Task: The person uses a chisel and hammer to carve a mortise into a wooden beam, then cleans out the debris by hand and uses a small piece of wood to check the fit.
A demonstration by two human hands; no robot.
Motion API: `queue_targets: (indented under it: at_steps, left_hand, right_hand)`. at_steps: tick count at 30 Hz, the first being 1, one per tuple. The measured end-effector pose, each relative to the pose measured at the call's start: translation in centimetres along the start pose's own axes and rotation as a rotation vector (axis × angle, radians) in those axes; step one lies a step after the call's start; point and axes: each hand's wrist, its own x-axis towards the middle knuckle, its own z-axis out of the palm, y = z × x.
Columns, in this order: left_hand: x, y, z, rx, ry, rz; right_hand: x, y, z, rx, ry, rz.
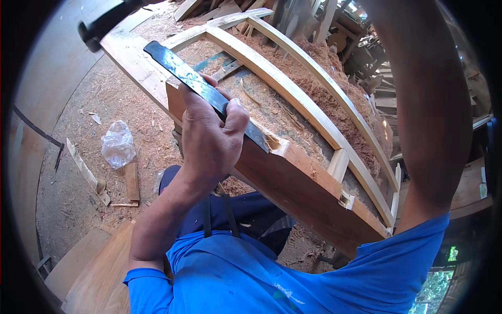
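My left hand [209, 125] is closed around a dark flat steel chisel [172, 63], held at a slant. The chisel's lower end meets the top edge of a thick reddish-brown timber [308, 193], beside a chopped notch [273, 141]. Farther along the same edge is a second, smaller notch [346, 199]. My right arm [431, 104] is raised and runs out past the top edge, so the right hand is hidden. At the upper left, a dark hammer-like tool [104, 25] hangs above the chisel's upper end; what holds it is out of view.
A curved pale wooden frame [293, 94] lies beyond the timber. Shavings [319, 68] are heaped behind it, with stacked offcuts [384, 94] at the right. On the dusty floor at left lie a crumpled plastic bag [118, 144] and wood strips [83, 165]. A wooden board [102, 272] is at lower left.
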Motion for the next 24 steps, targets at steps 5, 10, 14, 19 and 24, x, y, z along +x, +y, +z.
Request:
queue_targets:
  at_steps: [5, 10, 14, 19, 24]
  left_hand:
    - [0.1, -1.4, 0.4, 0.025, 0.076, 0.098]
    - [-0.1, 0.7, 1.7, 0.002, 0.004, 0.172]
    - [-0.8, 1.7, 1.3, 0.016, -0.010, 0.288]
    - [0.8, 5.1, -0.4, 0.000, -0.129, 0.406]
    - [5.4, 6.2, 1.3, -0.763, -0.593, -0.072]
  right_hand:
    - [0.3, -0.3, -0.7, 0.004, 0.030, -0.015]
    - [0.3, -0.7, -2.3, -0.025, 0.112, 0.041]
    - [0.0, 0.9, -2.9, -0.120, 0.329, -0.123]
    - [-3.1, 0.4, -5.0, -0.162, 0.388, 0.198]
    - [-8.9, 3.0, -8.1, 0.209, 0.268, 0.175]
